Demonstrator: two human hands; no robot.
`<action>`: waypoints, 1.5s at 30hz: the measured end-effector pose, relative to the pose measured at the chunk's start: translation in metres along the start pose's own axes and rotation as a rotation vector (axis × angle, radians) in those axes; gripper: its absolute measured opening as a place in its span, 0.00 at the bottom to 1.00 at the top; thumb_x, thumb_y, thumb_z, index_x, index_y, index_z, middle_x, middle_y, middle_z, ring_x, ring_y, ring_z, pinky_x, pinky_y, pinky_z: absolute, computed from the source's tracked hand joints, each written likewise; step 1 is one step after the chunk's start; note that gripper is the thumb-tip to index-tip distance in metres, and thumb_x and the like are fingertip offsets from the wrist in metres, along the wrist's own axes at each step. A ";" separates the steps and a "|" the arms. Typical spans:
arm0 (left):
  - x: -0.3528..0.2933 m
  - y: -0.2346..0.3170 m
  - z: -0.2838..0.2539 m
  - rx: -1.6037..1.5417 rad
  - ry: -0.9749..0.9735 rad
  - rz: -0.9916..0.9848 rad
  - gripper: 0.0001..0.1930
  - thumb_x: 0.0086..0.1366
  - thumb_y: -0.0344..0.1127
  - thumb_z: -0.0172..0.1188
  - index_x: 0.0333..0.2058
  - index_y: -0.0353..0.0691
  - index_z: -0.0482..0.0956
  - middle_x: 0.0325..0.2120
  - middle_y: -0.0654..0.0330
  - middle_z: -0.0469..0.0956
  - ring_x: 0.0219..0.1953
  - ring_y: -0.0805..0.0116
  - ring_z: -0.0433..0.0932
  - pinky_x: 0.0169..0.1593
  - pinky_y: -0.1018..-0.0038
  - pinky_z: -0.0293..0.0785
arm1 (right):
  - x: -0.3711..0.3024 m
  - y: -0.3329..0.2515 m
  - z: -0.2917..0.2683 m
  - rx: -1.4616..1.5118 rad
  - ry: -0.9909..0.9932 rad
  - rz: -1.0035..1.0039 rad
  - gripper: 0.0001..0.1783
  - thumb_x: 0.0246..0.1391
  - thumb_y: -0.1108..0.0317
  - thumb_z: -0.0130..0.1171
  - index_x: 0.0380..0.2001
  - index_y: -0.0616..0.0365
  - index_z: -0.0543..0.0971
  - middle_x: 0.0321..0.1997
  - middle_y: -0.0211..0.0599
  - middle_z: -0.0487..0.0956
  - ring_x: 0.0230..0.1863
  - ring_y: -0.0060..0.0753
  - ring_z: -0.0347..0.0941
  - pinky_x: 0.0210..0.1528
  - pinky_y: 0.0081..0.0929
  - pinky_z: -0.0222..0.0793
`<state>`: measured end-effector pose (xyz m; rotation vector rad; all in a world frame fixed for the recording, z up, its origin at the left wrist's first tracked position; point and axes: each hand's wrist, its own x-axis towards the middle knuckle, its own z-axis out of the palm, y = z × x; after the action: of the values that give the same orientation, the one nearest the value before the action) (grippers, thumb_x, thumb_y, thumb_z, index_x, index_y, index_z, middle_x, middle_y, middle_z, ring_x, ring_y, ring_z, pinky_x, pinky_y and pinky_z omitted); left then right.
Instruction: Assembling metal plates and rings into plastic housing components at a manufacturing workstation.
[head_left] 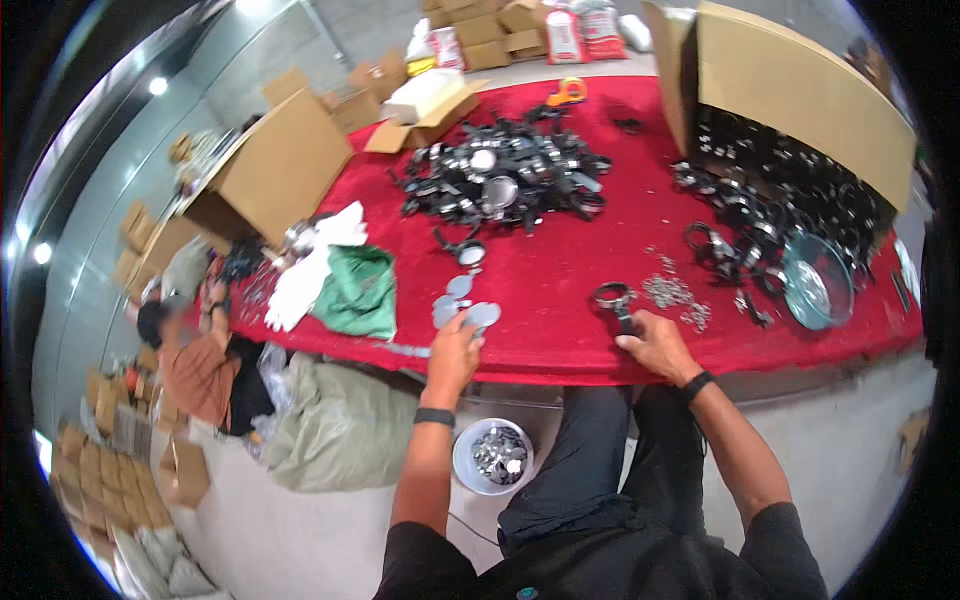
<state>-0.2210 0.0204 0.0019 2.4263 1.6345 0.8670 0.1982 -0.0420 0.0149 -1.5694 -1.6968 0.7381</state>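
On the red-covered table, my right hand (662,346) grips the black strap of a wristwatch (613,296) with a round metal case. My left hand (455,355) is closed at the fingertips on a round grey disc (484,314) near the front edge. More flat discs (459,286) lie just beyond those fingers. Another watch (468,250) with a pale face rests farther back. A large heap of black-strapped watches (500,175) covers the middle of the table. Small metal bits (668,291) are scattered right of the held watch.
At the right stand a glass bowl (818,282) and a big carton (800,110) with more watches spilling out. Green cloth (358,292) and white cloth (303,285) lie at left. Below the edge are a white bucket (462,462) of metal pieces and a sack (340,430). Another person (205,370) sits at left.
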 end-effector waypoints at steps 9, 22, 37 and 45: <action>0.006 0.012 0.016 -0.102 0.104 -0.227 0.09 0.58 0.27 0.77 0.38 0.33 0.92 0.47 0.48 0.90 0.52 0.50 0.88 0.59 0.61 0.83 | -0.014 -0.007 0.006 0.009 0.186 0.051 0.14 0.60 0.66 0.72 0.37 0.67 0.80 0.32 0.62 0.82 0.39 0.69 0.83 0.42 0.56 0.75; 0.051 -0.016 0.019 -0.393 0.109 -0.386 0.09 0.66 0.36 0.74 0.36 0.36 0.94 0.40 0.51 0.92 0.43 0.61 0.89 0.51 0.62 0.84 | -0.027 -0.002 -0.001 0.035 0.388 0.130 0.16 0.59 0.70 0.70 0.48 0.67 0.84 0.47 0.57 0.87 0.50 0.58 0.86 0.53 0.50 0.80; 0.078 -0.015 0.019 -0.942 0.141 -0.788 0.08 0.73 0.33 0.73 0.35 0.38 0.86 0.28 0.65 0.85 0.28 0.75 0.83 0.26 0.75 0.76 | -0.031 -0.005 -0.014 -0.051 0.456 0.030 0.14 0.61 0.70 0.68 0.47 0.66 0.84 0.48 0.57 0.87 0.52 0.61 0.84 0.58 0.50 0.79; 0.098 -0.030 0.006 -1.189 0.100 -0.820 0.04 0.72 0.26 0.70 0.42 0.32 0.86 0.33 0.60 0.87 0.26 0.74 0.81 0.27 0.78 0.75 | -0.029 -0.016 -0.015 -0.024 0.454 0.022 0.12 0.60 0.72 0.69 0.46 0.65 0.84 0.47 0.55 0.87 0.51 0.60 0.85 0.56 0.49 0.80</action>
<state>-0.2168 0.1199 0.0249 0.8458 1.2949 1.2390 0.2016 -0.0730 0.0329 -1.6253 -1.3582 0.3348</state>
